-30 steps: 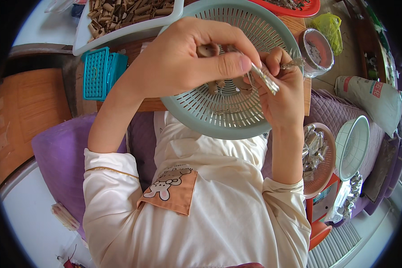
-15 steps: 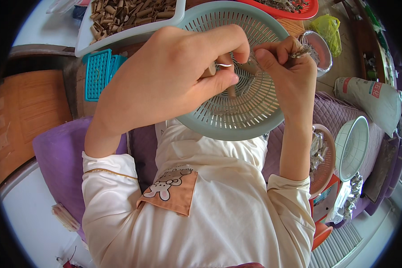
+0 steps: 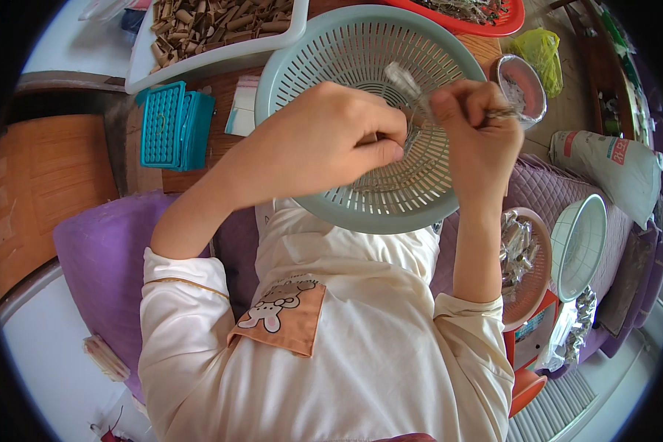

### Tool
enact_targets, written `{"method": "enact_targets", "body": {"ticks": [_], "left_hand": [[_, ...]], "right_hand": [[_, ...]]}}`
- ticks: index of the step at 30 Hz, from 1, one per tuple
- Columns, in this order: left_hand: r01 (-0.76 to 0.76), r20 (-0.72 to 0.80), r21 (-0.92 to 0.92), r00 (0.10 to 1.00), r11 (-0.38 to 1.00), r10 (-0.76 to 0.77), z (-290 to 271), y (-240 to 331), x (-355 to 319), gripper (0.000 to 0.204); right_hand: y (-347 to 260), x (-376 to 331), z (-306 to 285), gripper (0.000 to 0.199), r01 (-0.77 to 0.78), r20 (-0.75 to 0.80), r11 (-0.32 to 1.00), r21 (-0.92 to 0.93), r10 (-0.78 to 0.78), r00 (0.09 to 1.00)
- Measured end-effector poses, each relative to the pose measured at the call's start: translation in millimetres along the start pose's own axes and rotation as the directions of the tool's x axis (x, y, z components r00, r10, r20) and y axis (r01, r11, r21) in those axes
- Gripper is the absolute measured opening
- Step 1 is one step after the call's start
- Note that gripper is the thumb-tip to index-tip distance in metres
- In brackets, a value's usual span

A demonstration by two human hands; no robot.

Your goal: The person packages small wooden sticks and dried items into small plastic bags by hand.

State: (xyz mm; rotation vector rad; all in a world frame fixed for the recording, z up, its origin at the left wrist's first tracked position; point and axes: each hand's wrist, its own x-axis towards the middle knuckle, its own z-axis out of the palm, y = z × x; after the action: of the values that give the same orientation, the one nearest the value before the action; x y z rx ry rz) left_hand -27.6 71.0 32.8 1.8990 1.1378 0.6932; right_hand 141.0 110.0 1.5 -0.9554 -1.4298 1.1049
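Largest, we see the purple quilted seat cover (image 3: 534,180), stitched in diamonds, below and right of the right grip (image 3: 475,121). A wooden worktop (image 3: 227,151) lies beyond the left grip (image 3: 342,136), bearing a white plastic tub (image 3: 221,53) of curled brown pieces. The round grey-green colander (image 3: 376,221), smooth-rimmed and slotted, sits beneath both grips. Well right of the right grip, we find a crinkled white sack (image 3: 608,177) with red printed lettering. Nearer, below that grip, a pink perforated basket (image 3: 544,254) holds shiny, silvery wrapped pieces (image 3: 519,247). Left of the left grip stands a ribbed teal box (image 3: 173,129); below it, an orange pocket (image 3: 291,328) shows a printed rabbit and small lettering.

The right grip is clamped on a thin, dark, blurred bundle (image 3: 504,113). The left grip's thumb and forefinger are close together, but we cannot tell whether they pinch anything. Smallest, a pale, blurred piece (image 3: 403,77) shows over the colander, between the grips.
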Motion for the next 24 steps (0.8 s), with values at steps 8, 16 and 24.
{"method": "enact_targets", "body": {"ticks": [8,16,24], "left_hand": [[0.034,-0.207,0.072,0.978,0.997,-0.018,-5,-23,13,0.015],[0.295,0.165,-0.351,0.954,0.889,-0.251,12,-40,11,0.024],[0.248,-0.205,0.182,0.956,0.952,-0.21,12,-72,38,0.023]], "right_hand": [[-17,-6,-4,0.037,-0.418,0.436,0.852,0.316,0.261,0.861],[-7,0,-22,0.018,-0.406,0.439,0.801,0.441,0.202,0.876],[-10,7,-40,0.021,-0.404,0.419,0.904,-0.143,0.425,0.803]]}}
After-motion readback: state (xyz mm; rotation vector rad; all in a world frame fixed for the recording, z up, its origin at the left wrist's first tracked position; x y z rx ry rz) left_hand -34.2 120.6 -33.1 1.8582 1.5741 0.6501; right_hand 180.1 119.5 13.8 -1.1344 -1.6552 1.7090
